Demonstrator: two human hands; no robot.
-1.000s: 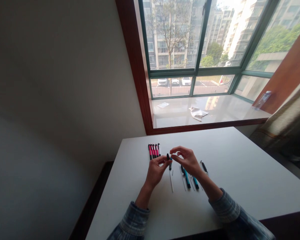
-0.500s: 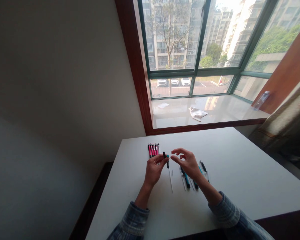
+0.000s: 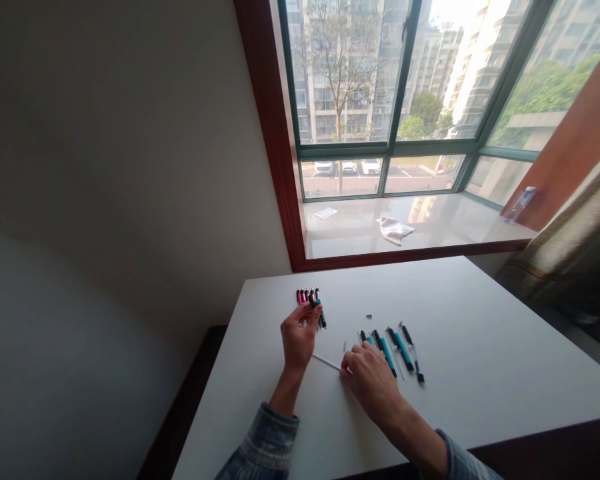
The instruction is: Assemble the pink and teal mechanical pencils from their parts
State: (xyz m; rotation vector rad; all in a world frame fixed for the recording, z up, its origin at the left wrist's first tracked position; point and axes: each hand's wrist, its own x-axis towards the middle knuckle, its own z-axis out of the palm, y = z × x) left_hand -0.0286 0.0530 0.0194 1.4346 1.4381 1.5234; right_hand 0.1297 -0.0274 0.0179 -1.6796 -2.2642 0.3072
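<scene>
Right hand [image 3: 373, 380] lower, in a pinch on a thin white refill [image 3: 327, 362], left hand [image 3: 299, 339] tight around teal-black pen parts [image 3: 313, 303]

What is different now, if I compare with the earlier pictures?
The right hand moved down toward the person and is now at one end of a thin white rod, which lies more crosswise than before; whether it is gripped, I cannot tell. The left hand shifted slightly left, still holding black-and-teal pen parts. The pink pens and white cloth stayed.
</scene>
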